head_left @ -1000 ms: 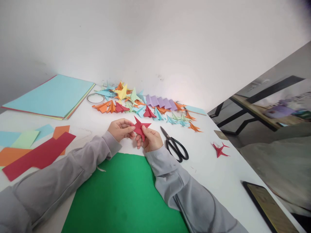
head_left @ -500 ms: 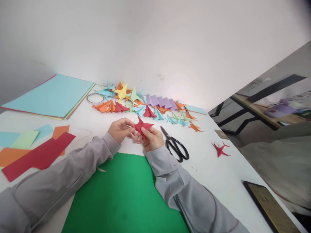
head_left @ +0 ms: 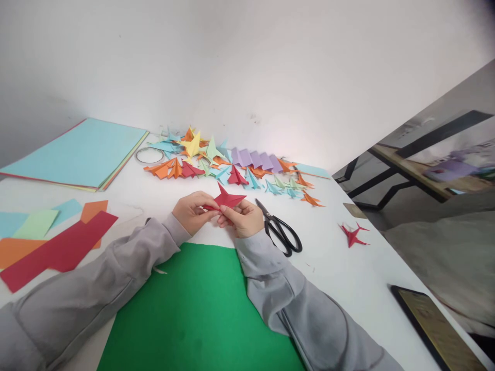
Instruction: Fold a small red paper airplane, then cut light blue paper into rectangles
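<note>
Between my two hands is a red folded paper figure (head_left: 229, 199) with pointed tips, held above the table behind a green sheet (head_left: 193, 309). My left hand (head_left: 194, 212) pinches its left point. My right hand (head_left: 243, 217) grips the lower right side, thumb on top and fingers underneath. Part of the figure is hidden by the fingers. Black-handled scissors (head_left: 280, 229) lie just right of my right hand, blades toward the wall. A second red folded figure (head_left: 352, 235), with thin points, rests farther right.
Along the wall stretches a row of folded paper pieces, among them purple ones (head_left: 257, 160) and a yellow one (head_left: 192, 146). A coil of wire (head_left: 149, 155), a stack of coloured sheets (head_left: 77, 154) and loose paper strips (head_left: 65, 250) lie left. A phone (head_left: 433, 330) sits near the right edge.
My left hand has shifted its pinch on the red figure, from near its middle to its left point. My right hand keeps its hold. The view has moved slightly.
</note>
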Motion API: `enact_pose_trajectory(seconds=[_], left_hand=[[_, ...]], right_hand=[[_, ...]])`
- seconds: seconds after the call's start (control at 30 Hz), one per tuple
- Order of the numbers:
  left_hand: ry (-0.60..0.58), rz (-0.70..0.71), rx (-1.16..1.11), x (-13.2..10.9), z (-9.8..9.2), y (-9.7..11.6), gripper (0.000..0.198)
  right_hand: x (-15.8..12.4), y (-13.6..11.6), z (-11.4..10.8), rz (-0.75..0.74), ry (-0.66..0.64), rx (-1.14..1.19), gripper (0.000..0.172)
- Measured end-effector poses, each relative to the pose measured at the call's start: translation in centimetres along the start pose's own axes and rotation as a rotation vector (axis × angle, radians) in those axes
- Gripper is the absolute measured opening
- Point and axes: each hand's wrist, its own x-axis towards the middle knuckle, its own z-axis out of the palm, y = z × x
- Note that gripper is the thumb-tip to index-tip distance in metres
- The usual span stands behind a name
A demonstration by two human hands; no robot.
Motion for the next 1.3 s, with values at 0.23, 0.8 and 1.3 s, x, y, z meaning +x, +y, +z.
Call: enact_pose_trajectory(seconds=[0.23, 0.8, 1.3], left_hand=[[0.005, -0.063, -0.166, 0.2, 0.0, -0.5, 0.008], [-0.055, -0.148, -0.131, 0.6, -0.6, 0.2, 0.011], [0.009, -0.336, -0.152, 0.8, -0.2, 1.0, 0.019]], right_hand=[[0.4, -0.4, -0.6, 0.057, -0.187, 0.078, 0.019], [0.6, -0.3, -1.0, 0.109, -0.163, 0.071, 0.02], [0.8, 0.4, -1.0, 0.005, -0.158, 0.013, 0.018]])
